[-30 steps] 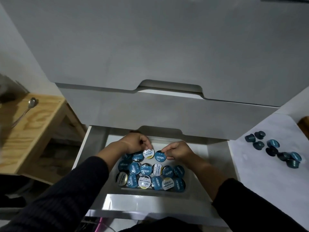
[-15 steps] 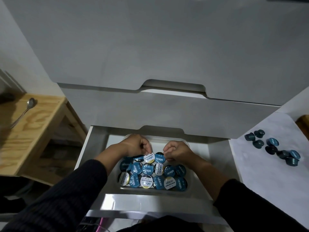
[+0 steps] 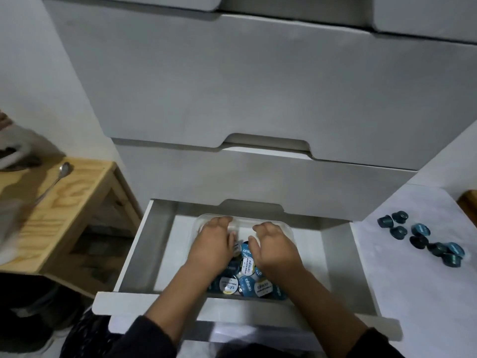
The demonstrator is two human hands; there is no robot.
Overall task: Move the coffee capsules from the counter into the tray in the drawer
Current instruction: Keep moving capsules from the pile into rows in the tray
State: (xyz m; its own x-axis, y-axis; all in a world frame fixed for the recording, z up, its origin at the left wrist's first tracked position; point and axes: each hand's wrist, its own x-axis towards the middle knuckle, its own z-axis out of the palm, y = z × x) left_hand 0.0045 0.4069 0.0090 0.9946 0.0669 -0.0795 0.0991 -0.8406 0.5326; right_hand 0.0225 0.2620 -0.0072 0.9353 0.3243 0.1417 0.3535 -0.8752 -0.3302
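A person's two hands reach into an open white drawer [image 3: 160, 244], both laid palm-down over a clear tray [image 3: 289, 229] packed with blue and white coffee capsules [image 3: 246, 263]. The left hand [image 3: 213, 248] rests on the tray's left half, fingers loosely curled toward the far rim; the right hand [image 3: 276, 248] lies just beside it on the right, fingers likewise bent. Whether either hand pinches a capsule cannot be told, since the fingertips are turned down and hidden. Capsule lids show between the hands and along the tray's near edge. To the right, on the white counter [image 3: 413, 280], a small cluster of loose dark blue capsules [image 3: 423, 237] waits, well apart from the drawer. At far left, a spoon [image 3: 55, 180] lies on a wooden table [image 3: 74, 210].
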